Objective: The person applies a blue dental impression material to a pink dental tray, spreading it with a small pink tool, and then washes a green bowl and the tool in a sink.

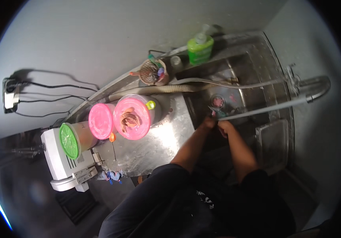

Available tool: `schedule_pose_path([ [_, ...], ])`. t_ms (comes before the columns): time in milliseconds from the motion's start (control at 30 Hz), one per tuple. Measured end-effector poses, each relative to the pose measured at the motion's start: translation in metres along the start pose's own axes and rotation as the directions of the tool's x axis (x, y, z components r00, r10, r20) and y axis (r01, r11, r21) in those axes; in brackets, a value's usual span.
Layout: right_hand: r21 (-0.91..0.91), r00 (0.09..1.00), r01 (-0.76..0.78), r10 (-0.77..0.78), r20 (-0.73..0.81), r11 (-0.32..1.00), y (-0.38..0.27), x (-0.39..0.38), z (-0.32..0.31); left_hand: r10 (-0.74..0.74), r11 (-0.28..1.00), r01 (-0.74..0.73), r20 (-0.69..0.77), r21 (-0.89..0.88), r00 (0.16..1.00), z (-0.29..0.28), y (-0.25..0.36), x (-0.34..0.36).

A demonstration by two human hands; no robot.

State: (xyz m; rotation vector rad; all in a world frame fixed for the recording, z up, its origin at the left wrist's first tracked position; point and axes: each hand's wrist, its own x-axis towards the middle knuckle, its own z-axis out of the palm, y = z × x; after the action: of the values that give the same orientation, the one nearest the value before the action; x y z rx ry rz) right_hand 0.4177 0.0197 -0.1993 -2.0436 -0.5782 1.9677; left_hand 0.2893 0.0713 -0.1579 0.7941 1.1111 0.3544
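Observation:
Over the near side of the steel sink, my left hand and my right hand are held close together. A straight jet of water from the curved tap reaches them. The fingers of my right hand are curled in. Those of my left hand also look closed, but shadow covers their tips. Whatever lies between the hands is too dark and small to name. Just beyond them, a pinkish piece sits at the drain, with small greenish and pink bits around it.
A green soap bottle and a woven basket stand at the back. A ribbed hose crosses the counter. Pink-lidded tubs, a green-lidded tub and an orange spoon are at left, near a grey-white machine.

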Motion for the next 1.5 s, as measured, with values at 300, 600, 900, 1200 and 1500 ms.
schedule_pose_path([
  [300, -0.382, 0.944, 0.167, -0.259, -0.204, 0.909, -0.071, -0.029, 0.007, -0.007, 0.850, 0.098, -0.176, 0.518, 0.984, -0.021, 0.049, -0.007],
  [600, -0.670, 0.838, 0.403, -0.546, -0.005, 0.623, -0.099, -0.123, 0.018, -0.241, 0.941, 0.245, 0.046, -0.234, 0.970, -0.083, -0.012, 0.059],
  [900, 0.442, 0.952, -0.162, 0.257, -0.165, 0.882, -0.082, -0.088, -0.008, -0.122, 0.811, 0.029, 0.121, 0.585, 0.985, -0.033, 0.004, 0.029],
  [1200, -0.087, 0.947, 0.251, -0.263, -0.186, 0.964, -0.101, -0.123, 0.019, -0.160, -0.190, -0.219, 0.190, 0.957, 0.969, -0.059, 0.030, 0.021],
  [1500, -0.191, 0.966, 0.255, -0.242, 0.088, 0.948, -0.079, -0.132, 0.006, -0.568, 0.798, 0.596, 0.219, -0.090, 0.794, 0.002, 0.092, -0.028],
])
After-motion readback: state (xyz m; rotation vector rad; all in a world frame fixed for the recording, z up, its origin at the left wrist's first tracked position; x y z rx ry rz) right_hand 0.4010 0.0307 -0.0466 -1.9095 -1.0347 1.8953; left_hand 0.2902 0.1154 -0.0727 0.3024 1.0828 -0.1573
